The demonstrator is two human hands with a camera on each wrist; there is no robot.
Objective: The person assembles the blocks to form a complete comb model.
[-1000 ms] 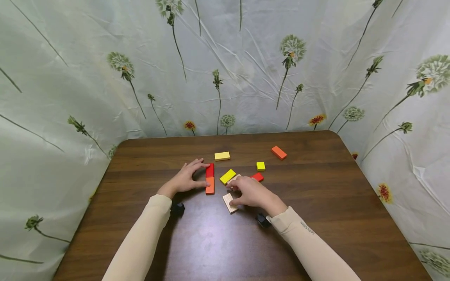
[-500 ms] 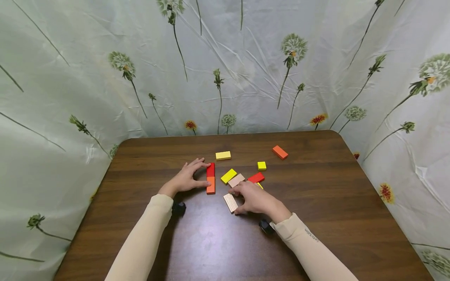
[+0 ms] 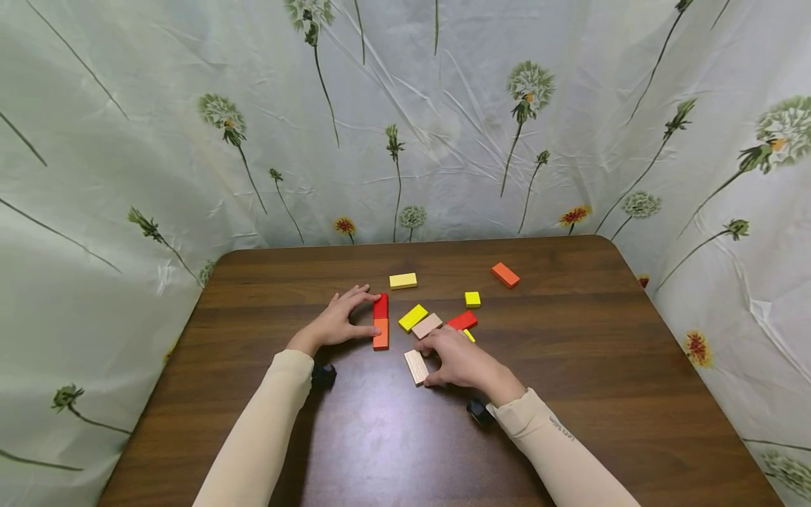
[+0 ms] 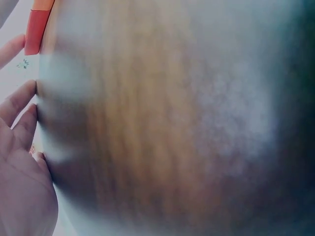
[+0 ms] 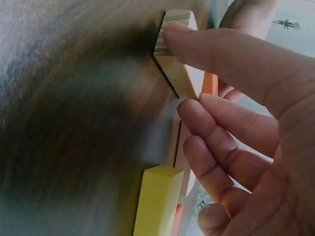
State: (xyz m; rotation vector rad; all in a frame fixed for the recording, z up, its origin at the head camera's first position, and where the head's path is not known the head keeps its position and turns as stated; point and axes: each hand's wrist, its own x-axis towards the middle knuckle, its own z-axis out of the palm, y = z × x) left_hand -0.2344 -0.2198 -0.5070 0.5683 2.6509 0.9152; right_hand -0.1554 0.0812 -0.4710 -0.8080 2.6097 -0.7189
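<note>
My left hand (image 3: 332,324) rests at the left of a red block (image 3: 380,304) and an orange block (image 3: 381,341) that lie end to end. Its extended index finger touches the red one, its thumb the orange one; the other fingers are spread. My right hand (image 3: 469,360) pinches a plain striped wooden block (image 3: 415,367) by its ends, between thumb and index finger. In the right wrist view this wooden block (image 5: 178,64) shows the thumb on its grained end, the other fingers loosely bent. A pinkish block (image 3: 426,326) and a yellow block (image 3: 413,318) lie just beyond.
A second red block (image 3: 464,320) and a yellow piece (image 3: 469,335), partly hidden by my right hand, lie to the right. Farther back are a small yellow block (image 3: 472,299), a pale yellow block (image 3: 403,281) and an orange-red block (image 3: 505,274). A flowered curtain (image 3: 456,141) hangs behind the table.
My right hand has drawn back slightly, uncovering the pinkish block, and its thumb has shifted from the wooden block's top to its near end. The left hand holds its place.
</note>
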